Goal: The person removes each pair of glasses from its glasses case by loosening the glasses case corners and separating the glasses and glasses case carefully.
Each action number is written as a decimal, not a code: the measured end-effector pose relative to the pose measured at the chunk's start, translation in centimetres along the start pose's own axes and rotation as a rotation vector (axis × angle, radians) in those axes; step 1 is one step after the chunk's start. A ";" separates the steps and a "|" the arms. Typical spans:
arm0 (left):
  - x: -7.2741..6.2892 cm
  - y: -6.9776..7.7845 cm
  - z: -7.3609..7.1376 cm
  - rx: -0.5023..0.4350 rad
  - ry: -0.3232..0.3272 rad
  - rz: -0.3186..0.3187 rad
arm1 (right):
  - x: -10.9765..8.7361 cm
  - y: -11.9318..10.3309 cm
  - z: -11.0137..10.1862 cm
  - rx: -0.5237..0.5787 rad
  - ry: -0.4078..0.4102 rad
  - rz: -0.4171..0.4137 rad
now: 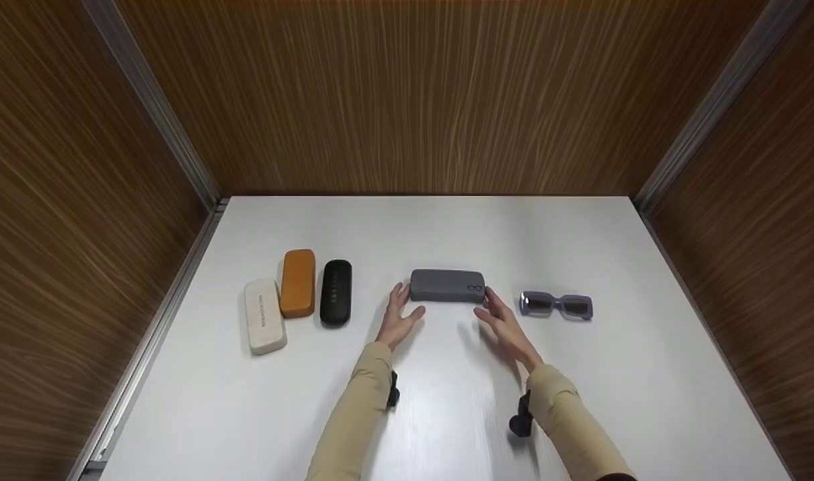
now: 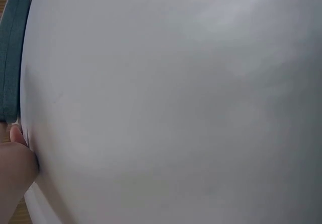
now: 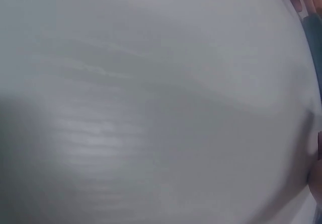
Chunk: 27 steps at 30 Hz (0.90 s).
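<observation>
A grey glasses case with a small glasses mark on its lid lies lengthwise on the white table, closed. At its left end is my left hand, thumb spread away from the fingers. My right hand is at the opposite end, its fingertips by the case's right corner. Whether the fingertips touch the case is hard to tell. Only the edge of the case enters the left wrist view, with part of a hand below it. The right wrist view catches a strip of the case at its right border.
Purple-framed sunglasses lie folded out of the way to the right. On the left are a black glasses case, an orange case and a white case. Wood-grain panels enclose the table's back and sides.
</observation>
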State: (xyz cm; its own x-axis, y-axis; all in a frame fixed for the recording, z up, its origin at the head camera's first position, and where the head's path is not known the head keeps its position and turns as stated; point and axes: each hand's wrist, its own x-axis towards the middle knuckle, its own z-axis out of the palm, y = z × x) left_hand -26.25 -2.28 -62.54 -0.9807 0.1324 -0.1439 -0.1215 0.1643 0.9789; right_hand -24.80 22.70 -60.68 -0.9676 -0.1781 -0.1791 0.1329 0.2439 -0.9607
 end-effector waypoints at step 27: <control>-1.1 -0.2 0.0 -0.007 0.079 0.055 | 0.1 0.9 1.4 -0.075 0.234 -0.058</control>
State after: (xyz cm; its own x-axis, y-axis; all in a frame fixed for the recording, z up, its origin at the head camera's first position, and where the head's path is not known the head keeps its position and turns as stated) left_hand -25.18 -2.47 -62.56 -0.9949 0.0638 -0.0780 -0.0675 0.1523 0.9860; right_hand -24.46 21.57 -61.86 -0.9976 0.0298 -0.0618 0.0680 0.3113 -0.9479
